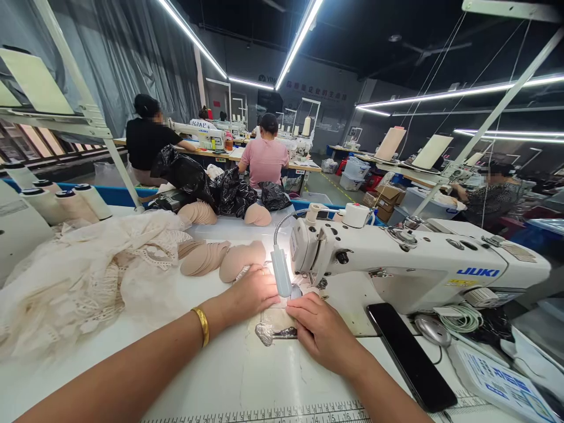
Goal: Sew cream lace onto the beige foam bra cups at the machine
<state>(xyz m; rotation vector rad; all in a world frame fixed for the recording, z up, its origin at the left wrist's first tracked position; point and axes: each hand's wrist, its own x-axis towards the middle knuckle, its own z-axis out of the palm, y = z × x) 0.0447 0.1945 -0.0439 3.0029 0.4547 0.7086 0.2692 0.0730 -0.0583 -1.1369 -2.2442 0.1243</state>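
Observation:
My left hand (255, 291), with a gold bangle (201, 326) on its wrist, lies with its fingers laid flat over pale fabric at the needle area. A rounded beige foam pad (238, 261) rests beside its knuckles, and lace shows at the pad's edge. My right hand (324, 329) is closed, thumb and fingers pinched together at the near edge of the pale fabric (282, 305). Both hands sit in front of the white JUKI sewing machine (423, 270). A lit grey gooseneck lamp (281, 273) partly hides the needle and presser foot.
White lace fabric (145, 258) is heaped at left, near stacked beige pads (205, 257) and thread cones (77, 202). A black phone (409, 355) lies at right, by a control panel (502, 376). A ruler strip (264, 414) runs along the front edge. Other people sit at machines beyond.

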